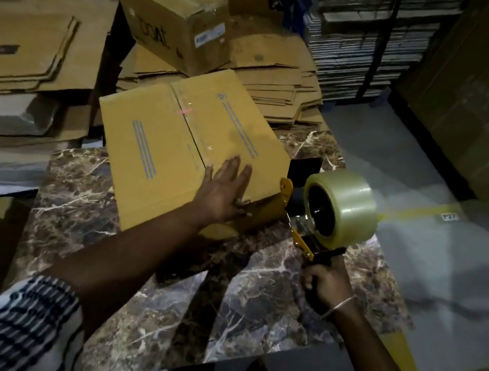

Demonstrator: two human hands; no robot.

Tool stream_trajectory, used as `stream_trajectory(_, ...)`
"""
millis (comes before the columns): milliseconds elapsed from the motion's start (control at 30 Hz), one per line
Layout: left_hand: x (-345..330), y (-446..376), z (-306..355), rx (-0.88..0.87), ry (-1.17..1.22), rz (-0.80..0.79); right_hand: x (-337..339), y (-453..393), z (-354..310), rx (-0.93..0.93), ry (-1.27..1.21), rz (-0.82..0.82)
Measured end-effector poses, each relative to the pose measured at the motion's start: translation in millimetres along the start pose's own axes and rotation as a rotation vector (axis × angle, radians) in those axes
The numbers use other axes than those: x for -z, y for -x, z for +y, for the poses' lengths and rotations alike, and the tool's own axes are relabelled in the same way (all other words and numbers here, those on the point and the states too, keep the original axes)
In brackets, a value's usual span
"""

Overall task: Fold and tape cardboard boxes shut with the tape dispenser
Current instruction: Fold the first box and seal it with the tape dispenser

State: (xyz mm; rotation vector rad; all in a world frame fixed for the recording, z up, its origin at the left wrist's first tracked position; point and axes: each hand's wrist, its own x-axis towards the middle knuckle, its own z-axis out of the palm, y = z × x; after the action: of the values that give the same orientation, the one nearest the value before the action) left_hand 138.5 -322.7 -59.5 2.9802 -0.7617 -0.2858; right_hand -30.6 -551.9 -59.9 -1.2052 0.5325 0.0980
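A yellow-brown cardboard box (159,145) lies on the marble table (218,294) with its flaps folded shut. Clear tape runs along its centre seam. My left hand (223,186) presses flat on the box's near right corner, fingers straight. My right hand (325,284) grips the black handle of the tape dispenser (329,212). The dispenser has a yellow frame and a large roll of clear tape. Its front end sits against the box's right edge, just past my left hand.
A taped brown box (174,18) rests on a pile of flattened cartons (280,81) behind the table. More flat cardboard (24,44) is stacked at the left. Bundled stacks (367,44) stand at the back right. Grey floor with a yellow line (413,210) lies to the right.
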Motion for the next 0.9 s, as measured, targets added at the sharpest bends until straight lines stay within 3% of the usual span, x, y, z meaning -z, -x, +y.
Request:
stream_trajectory(200, 4.0, 34.1, 3.0, -0.029, -0.061, -0.059, -31.9, -3.8, -28.4, -0.112, -0.077, -0.16)
stream_trajectory(400, -13.0, 131.2, -31.3, -0.12, -0.041, -0.058, -87.5, -0.7, -39.8, -0.368, 0.167, -0.309)
stream_trajectory(567, -19.5, 201.9, -53.0, -0.083, -0.026, -0.056, -147.2, 12.0, -19.6, -0.303, 0.265, -0.651)
stream_trajectory(667, -29.0, 221.0, -51.6, 0.016, 0.026, -0.014, -177.3, 15.7, -5.2, -0.344, 0.28, -0.745)
stream_trajectory(767, -24.3, 221.3, -23.8, 0.135, 0.253, 0.124, -198.1, 19.2, 4.5, -0.339, 0.179, -0.781)
stream_trajectory(900, -31.9, 206.0, 9.9, 0.362, 0.323, 0.318, -208.0, 10.3, 6.0, -0.352, 0.171, -0.736)
